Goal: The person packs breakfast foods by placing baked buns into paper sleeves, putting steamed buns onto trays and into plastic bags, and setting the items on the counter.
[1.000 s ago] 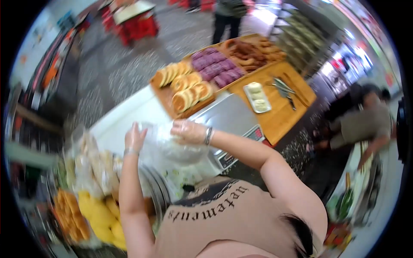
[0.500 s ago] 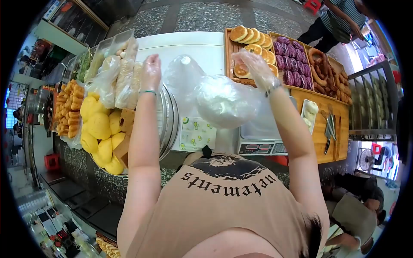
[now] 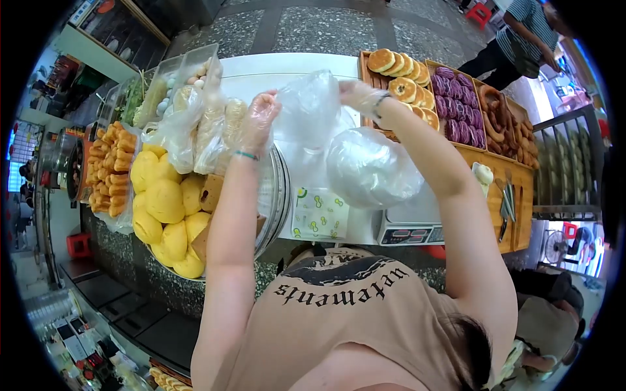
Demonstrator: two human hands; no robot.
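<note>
- The shirt (image 3: 345, 293) carried dark gothic lettering, seen upside down and not safely readable; the patterned paper (image 3: 318, 214) on the counter (image 3: 293, 65) showed green marks too small to read.
- The left hand (image 3: 259, 120), in a thin clear glove, was closed on one top edge of a clear plastic bag (image 3: 310, 111).
- The right hand (image 3: 358, 96), also gloved, pinched the opposite edge.
- The bag was held up above the counter, hanging with its long axis roughly vertical, mouth upward between the hands.
- A second, rounded filled bag (image 3: 372, 168) hung just beside it, under the right forearm, above the scale (image 3: 407, 231).
- Yellow buns (image 3: 163, 202) lay left of the left arm.
</note>
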